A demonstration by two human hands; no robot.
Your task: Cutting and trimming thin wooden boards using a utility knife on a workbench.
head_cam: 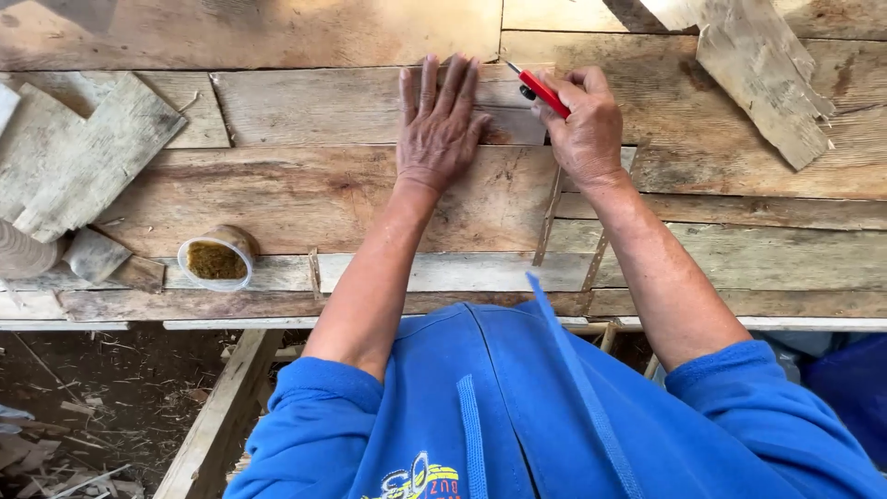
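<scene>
Two hands work on a worktop [305, 199] of rough, weathered planks; the left hand [437, 129] lies flat and released, fingers spread, pressing down on a wooden board [351, 106]; the right hand [587, 125] is clenched around a red marking tool [543, 91], its tip pointing up and left, just beside the left fingertips and close to the board's right end. A thin metal ruler or square [548, 217] runs down from under the right hand toward the person's blue hooded top; whether it touches the board I cannot tell. Well apart to the left, a small round container [218, 261] of yellowish stuff lies near the worktop's front edge, beside loose wood offcuts [69, 162]; another splintered piece [762, 74] rests at upper right.

As I judge it, the board could slide if the flat palm eases, skewing any line; the tool's tip sits near the left fingers, so a slip could nick them; splinters are likely; the container could roll off the edge if knocked.
</scene>
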